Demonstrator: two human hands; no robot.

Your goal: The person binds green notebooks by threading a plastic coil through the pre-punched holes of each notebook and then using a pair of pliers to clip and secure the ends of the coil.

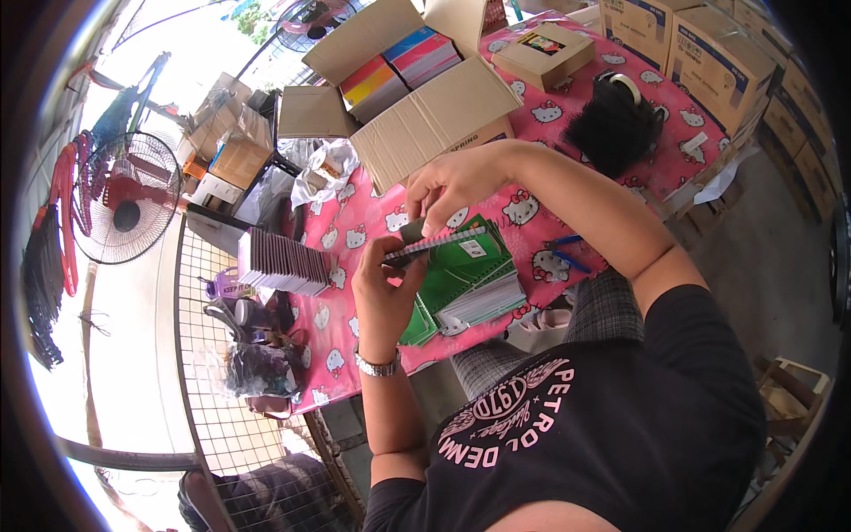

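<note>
Here, holds a spiral-edged notebook (456, 238) edge-on above green notebooks (452, 270), with the left hand (383, 282) wrapped closely round one end. Curls the right hand (461, 182) halfway in at a small dark piece (413, 232) beside the spiral, gripped or merely touched being impossible to make out. Has an open carton (425, 115) farther off on the pink tablecloth (346, 332).

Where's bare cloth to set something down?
Best: pink tablecloth between the purple stack and left hand. Smaller patch: between the open carton, brown box and black bristly bundle. Crowded: the near edge, where green notebooks lie beside blue-handled pliers.
</note>
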